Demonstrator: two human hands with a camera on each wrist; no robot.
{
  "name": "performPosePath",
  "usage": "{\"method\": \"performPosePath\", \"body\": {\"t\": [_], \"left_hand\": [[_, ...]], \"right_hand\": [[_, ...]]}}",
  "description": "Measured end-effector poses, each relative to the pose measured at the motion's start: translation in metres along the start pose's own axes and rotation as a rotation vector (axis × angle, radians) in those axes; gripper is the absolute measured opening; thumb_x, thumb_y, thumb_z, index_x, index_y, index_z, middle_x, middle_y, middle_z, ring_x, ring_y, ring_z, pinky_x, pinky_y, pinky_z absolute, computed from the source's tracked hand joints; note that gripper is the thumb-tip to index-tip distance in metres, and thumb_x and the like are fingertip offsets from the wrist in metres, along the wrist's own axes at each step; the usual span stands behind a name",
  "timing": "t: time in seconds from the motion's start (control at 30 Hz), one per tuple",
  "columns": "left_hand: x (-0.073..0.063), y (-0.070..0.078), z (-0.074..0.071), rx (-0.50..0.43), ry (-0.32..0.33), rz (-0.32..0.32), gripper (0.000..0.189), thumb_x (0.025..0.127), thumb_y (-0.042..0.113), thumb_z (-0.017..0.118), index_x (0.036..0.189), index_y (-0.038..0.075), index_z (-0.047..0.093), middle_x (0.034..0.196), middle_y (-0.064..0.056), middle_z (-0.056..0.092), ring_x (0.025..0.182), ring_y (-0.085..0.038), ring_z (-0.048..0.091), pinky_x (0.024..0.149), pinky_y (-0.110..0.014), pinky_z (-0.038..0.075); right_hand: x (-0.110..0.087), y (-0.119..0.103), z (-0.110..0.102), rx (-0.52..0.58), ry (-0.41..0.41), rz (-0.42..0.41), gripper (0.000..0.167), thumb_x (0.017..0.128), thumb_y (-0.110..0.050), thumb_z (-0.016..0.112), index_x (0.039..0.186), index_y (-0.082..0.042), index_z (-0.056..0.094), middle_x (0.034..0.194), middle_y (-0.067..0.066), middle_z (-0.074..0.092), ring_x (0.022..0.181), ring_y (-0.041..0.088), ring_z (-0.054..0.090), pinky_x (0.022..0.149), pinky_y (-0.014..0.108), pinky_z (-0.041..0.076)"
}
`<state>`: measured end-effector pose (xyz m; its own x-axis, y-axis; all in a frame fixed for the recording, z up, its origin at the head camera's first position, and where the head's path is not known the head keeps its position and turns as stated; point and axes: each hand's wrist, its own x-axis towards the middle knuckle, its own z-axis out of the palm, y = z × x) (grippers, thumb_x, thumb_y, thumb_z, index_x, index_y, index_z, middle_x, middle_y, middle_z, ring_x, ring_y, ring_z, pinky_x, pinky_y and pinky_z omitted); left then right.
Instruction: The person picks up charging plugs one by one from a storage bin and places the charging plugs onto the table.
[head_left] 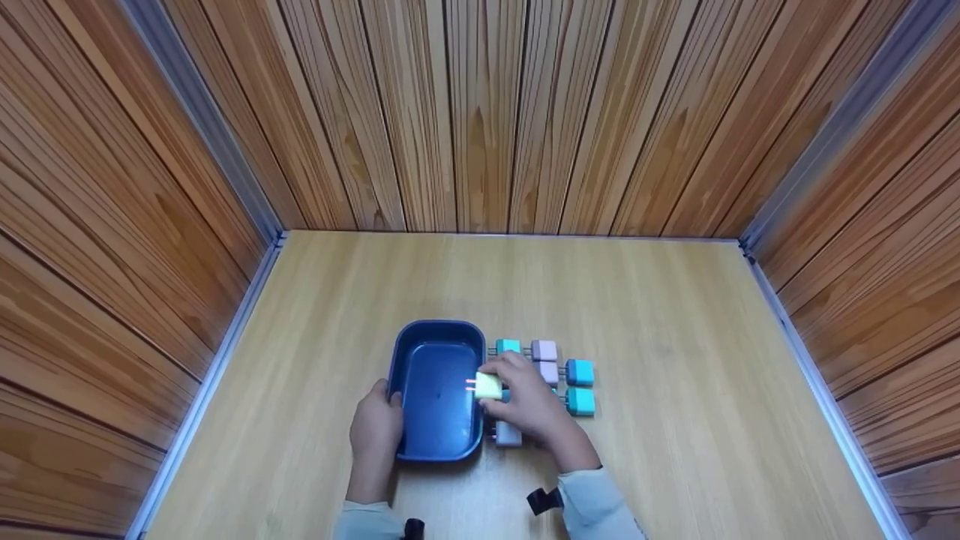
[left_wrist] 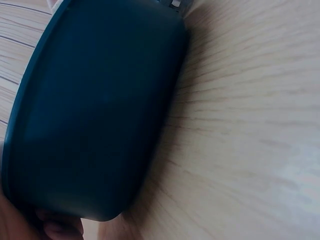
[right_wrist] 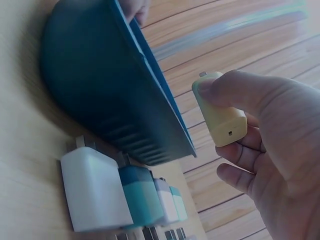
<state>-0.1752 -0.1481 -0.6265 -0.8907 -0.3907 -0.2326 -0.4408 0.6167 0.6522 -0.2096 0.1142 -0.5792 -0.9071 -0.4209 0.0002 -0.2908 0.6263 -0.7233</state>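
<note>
A dark blue plastic tub [head_left: 439, 397] rests on the wooden table. My left hand [head_left: 376, 424] grips its left rim, thumb over the edge; in the left wrist view, fingers [left_wrist: 62, 227] show under the tub's end. Between thumb and fingers, my right hand [head_left: 529, 397] pinches a pale yellow charger plug [head_left: 489, 386] above the tub's right rim, its prongs pointing left over the inside. The right wrist view shows this yellow plug [right_wrist: 220, 112] raised off the table, with a small port in its rear face. My right hand partly covers other plugs in the head view.
Right of the tub lie several charger plugs: a teal one [head_left: 508, 346], lilac ones [head_left: 544, 350], blue [head_left: 580, 372] and green-teal [head_left: 580, 401] ones, and a grey-white one [head_left: 508, 433] beside the tub's wall. Wood-panelled walls [head_left: 480, 120] enclose the table's back and sides.
</note>
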Motion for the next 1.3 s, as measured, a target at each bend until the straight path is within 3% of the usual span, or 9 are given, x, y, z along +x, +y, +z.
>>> {"method": "performPosePath", "body": {"t": [0.27, 0.5, 0.63, 0.83, 1.03, 1.3], "left_hand": [[0.000, 0.000, 0.000, -0.007, 0.010, 0.010, 0.013, 0.105, 0.019, 0.053, 0.102, 0.009, 0.061, 0.087, -0.010, 0.066, 0.073, -0.024, 0.057, 0.058, -0.036, 0.040], [0.000, -0.001, 0.001, -0.006, 0.006, 0.014, 0.014, 0.105, 0.019, 0.053, 0.106, 0.008, 0.062, 0.094, -0.013, 0.068, 0.076, -0.025, 0.060, 0.061, -0.038, 0.044], [-0.001, -0.001, 0.001, -0.009, 0.001, 0.017, 0.017, 0.105, 0.019, 0.053, 0.111, 0.007, 0.063, 0.100, -0.014, 0.070, 0.079, -0.024, 0.062, 0.063, -0.038, 0.047], [0.000, 0.000, 0.000, -0.007, 0.011, 0.011, 0.016, 0.105, 0.021, 0.053, 0.109, 0.009, 0.064, 0.097, -0.012, 0.069, 0.078, -0.025, 0.062, 0.063, -0.038, 0.046], [0.000, -0.001, 0.002, -0.008, 0.011, 0.014, 0.015, 0.105, 0.020, 0.054, 0.108, 0.009, 0.064, 0.097, -0.012, 0.070, 0.079, -0.025, 0.063, 0.063, -0.038, 0.046], [0.001, -0.002, 0.001, -0.012, 0.020, 0.034, 0.013, 0.103, 0.018, 0.055, 0.104, 0.007, 0.063, 0.093, -0.013, 0.070, 0.075, -0.024, 0.061, 0.060, -0.039, 0.045]], "right_hand": [[-0.011, 0.008, -0.008, 0.009, 0.051, -0.014, 0.044, 0.089, -0.030, 0.079, 0.131, -0.023, 0.067, 0.124, -0.014, 0.057, 0.112, 0.010, 0.052, 0.093, 0.036, 0.049], [-0.018, 0.010, -0.014, 0.032, 0.058, 0.027, 0.042, 0.090, -0.032, 0.079, 0.130, -0.029, 0.066, 0.128, -0.015, 0.056, 0.119, 0.010, 0.053, 0.098, 0.040, 0.050], [-0.022, 0.012, -0.019, 0.007, 0.068, 0.050, 0.045, 0.090, -0.032, 0.079, 0.132, -0.028, 0.065, 0.134, -0.010, 0.056, 0.125, 0.015, 0.052, 0.103, 0.043, 0.049], [-0.027, 0.013, -0.025, -0.019, 0.090, 0.077, 0.045, 0.089, -0.030, 0.080, 0.131, -0.027, 0.066, 0.141, -0.001, 0.056, 0.134, 0.022, 0.049, 0.109, 0.049, 0.044], [-0.032, 0.015, -0.029, -0.024, 0.097, 0.097, 0.044, 0.089, -0.028, 0.081, 0.130, -0.028, 0.066, 0.133, -0.010, 0.058, 0.128, 0.017, 0.052, 0.107, 0.044, 0.047], [-0.038, 0.015, -0.034, -0.014, 0.100, 0.133, 0.046, 0.088, -0.023, 0.081, 0.131, -0.028, 0.065, 0.132, -0.008, 0.056, 0.123, 0.017, 0.051, 0.104, 0.044, 0.048]]}}
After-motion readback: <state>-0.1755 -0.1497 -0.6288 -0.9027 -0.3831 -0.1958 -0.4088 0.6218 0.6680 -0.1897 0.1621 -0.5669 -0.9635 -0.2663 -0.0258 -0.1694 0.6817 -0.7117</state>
